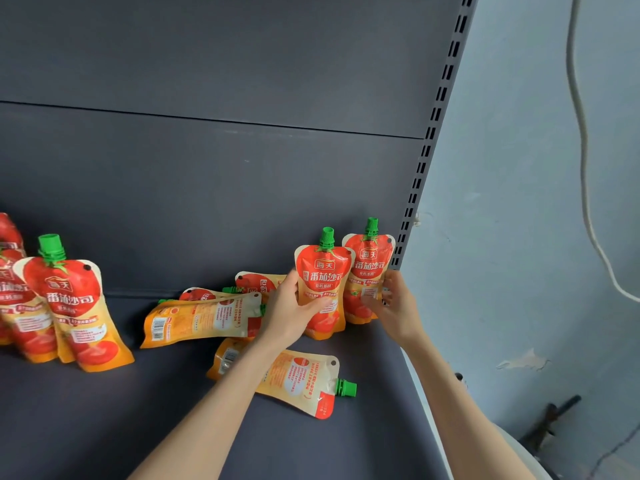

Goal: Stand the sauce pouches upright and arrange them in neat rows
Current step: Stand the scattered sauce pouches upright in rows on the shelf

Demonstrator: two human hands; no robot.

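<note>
Two red-and-orange tomato sauce pouches with green caps stand upright at the shelf's back right corner. My left hand (pixel 294 308) grips the front pouch (pixel 323 271) at its left side and lower front. My right hand (pixel 394 303) holds the rear pouch (pixel 369 261) at its right edge with curled fingers. Several pouches lie flat: one (pixel 202 317) label-down left of my left hand, two more (pixel 256 282) behind it, and one (pixel 301 379) under my left forearm with its cap pointing right. At the left, a cluster of pouches (pixel 76 306) stands upright.
The dark grey shelf deck (pixel 104 427) has a dark back panel (pixel 207 168) behind it. A slotted metal upright (pixel 429 140) marks the shelf's right end, and the white front edge (pixel 422 403) runs along the right. A blue-grey wall with a hanging white cable (pixel 585 161) lies beyond.
</note>
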